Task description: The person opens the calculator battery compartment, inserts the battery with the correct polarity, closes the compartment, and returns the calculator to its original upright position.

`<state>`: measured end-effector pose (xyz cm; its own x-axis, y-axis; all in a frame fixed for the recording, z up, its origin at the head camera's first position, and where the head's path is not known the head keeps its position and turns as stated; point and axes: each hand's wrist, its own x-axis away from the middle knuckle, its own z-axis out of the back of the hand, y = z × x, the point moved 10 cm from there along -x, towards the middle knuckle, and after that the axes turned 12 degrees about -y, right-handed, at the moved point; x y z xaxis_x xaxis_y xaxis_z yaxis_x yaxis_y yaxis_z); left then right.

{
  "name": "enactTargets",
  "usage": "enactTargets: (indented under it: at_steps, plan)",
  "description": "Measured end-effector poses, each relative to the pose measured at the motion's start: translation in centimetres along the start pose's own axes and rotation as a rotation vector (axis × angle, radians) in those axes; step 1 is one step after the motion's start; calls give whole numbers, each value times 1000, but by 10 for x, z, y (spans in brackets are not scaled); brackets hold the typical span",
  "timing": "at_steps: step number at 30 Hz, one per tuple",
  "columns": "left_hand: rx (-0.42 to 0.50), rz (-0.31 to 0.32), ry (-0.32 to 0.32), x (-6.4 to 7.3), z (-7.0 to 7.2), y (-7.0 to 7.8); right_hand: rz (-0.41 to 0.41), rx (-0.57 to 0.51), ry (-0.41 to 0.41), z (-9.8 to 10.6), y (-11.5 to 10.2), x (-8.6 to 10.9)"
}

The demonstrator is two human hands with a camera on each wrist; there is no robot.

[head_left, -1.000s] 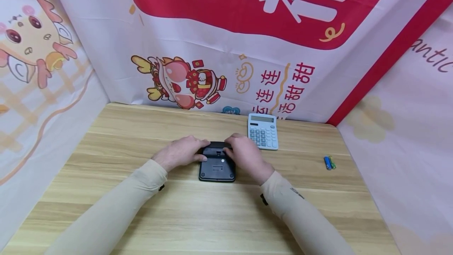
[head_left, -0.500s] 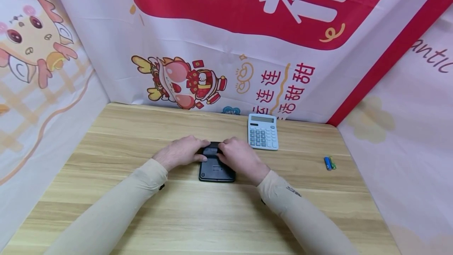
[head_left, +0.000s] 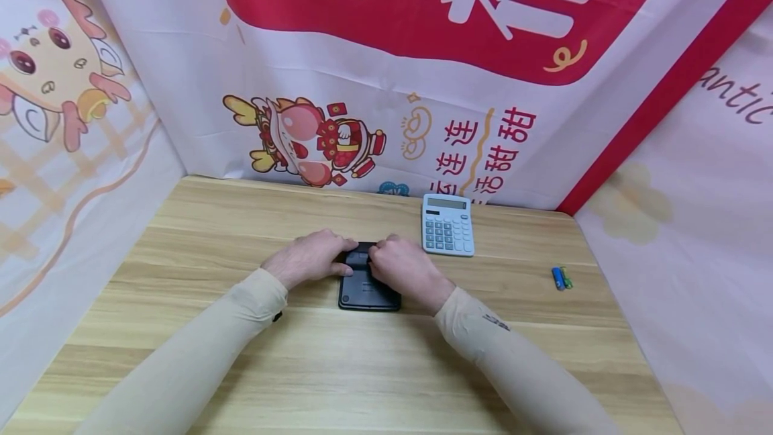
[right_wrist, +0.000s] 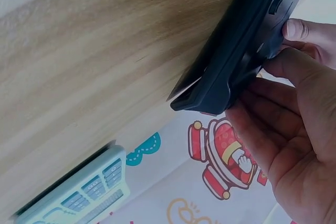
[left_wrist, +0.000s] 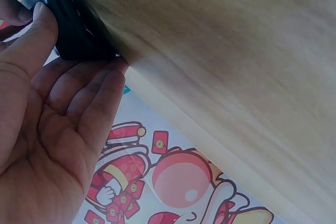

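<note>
A black calculator (head_left: 367, 295) lies face down on the wooden table, its underside with small round feet turned up. My left hand (head_left: 311, 257) grips its left side near the far edge, thumb on the back; in the left wrist view the fingers of that hand (left_wrist: 63, 103) bend round the thick end of the black body (left_wrist: 84, 32). From the right, my right hand (head_left: 403, 270) has thumb and bent fingers at the calculator's upper middle, covering part of the back. The right wrist view shows this hand (right_wrist: 294, 114) holding the thick edge of the black calculator (right_wrist: 231, 56).
A light blue calculator (head_left: 447, 225) lies face up behind my right hand, near the back wall hanging (head_left: 362, 52). Farther right on the table (head_left: 338, 368) are small blue and green batteries (head_left: 561, 278).
My right hand has slid left from the calculator's right corner to the middle of its upper back, its fingers bending in more. The left hand and the calculator stay in place.
</note>
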<state>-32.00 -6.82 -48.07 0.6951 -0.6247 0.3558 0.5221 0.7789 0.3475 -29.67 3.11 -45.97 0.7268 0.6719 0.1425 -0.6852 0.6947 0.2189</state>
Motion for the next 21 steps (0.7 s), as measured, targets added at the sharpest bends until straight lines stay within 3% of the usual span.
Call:
enactTargets:
  at_steps: [13, 21]
  plan:
    - [13, 2, -18, -2, 1, 1, -10, -2, -20, -3, 4, -6]
    - [15, 7, -21, -2, 1, -1, 9, -132, -21, -3, 15, -5]
